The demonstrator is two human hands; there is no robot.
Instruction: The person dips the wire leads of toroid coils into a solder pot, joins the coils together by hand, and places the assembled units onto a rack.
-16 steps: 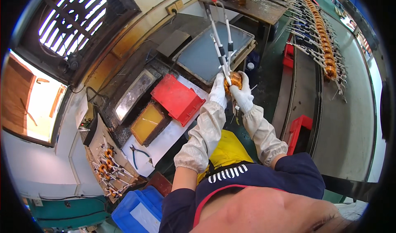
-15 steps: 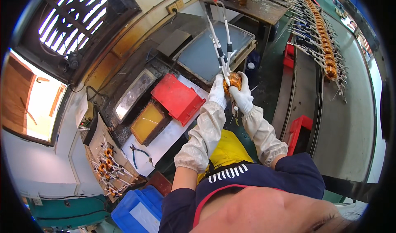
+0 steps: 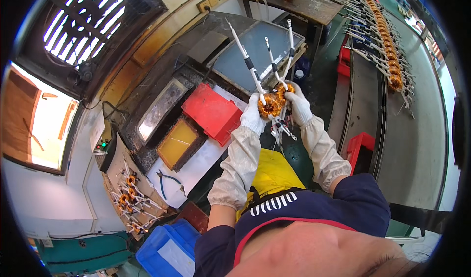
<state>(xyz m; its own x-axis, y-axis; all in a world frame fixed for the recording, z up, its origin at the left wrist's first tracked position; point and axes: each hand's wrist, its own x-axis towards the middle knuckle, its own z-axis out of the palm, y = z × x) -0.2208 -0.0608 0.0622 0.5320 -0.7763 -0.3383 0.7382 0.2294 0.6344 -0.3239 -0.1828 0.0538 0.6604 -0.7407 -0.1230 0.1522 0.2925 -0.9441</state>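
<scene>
In white gloves, my hands hold two ring-shaped copper coils side by side. My left hand [image 3: 252, 115] is closed on the nearer coil [image 3: 270, 106], its open centre facing up. My right hand [image 3: 300, 108] grips the other coil [image 3: 284, 89], thumb on the winding. White sleeved leads [image 3: 249, 63] with black bands and metal ends rise from the coils over a grey-topped box. More leads with ring terminals [image 3: 284, 128] hang below. Fingers behind the coils are hidden, and whether the coils touch I cannot tell.
Left of my hands lie a red bin [image 3: 212, 113], a tray of yellow material [image 3: 179, 144] and pliers [image 3: 169, 183]. More coils [image 3: 128, 198] rest at lower left. The grey-topped box [image 3: 255, 51] stands ahead. A long row of coils [image 3: 390, 56] lines the right bench.
The coils, held together before, have come apart so both rings show, one per hand. Their leads have spread, and my right hand has shifted slightly right.
</scene>
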